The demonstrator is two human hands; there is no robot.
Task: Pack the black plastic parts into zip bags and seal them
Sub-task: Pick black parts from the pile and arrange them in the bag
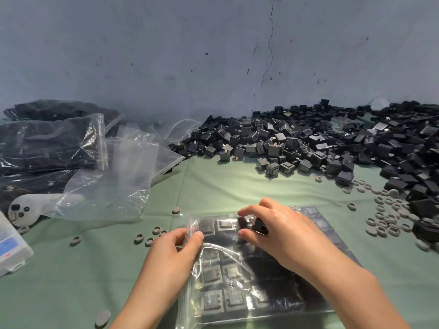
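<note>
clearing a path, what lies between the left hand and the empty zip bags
Head view: a few grey rings lie on the green cloth between the left hand and the empty zip bags.

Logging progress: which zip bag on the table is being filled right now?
The zip bag lying nearest the person: left hand pinches its open mouth, right hand holds a black part at it. The other bags lie untouched at left.

Left hand [175, 248] pinching zip bag [237, 300], right hand [278, 231] fingers [251, 209] curled round black part [260, 227], both forearms bare
</note>
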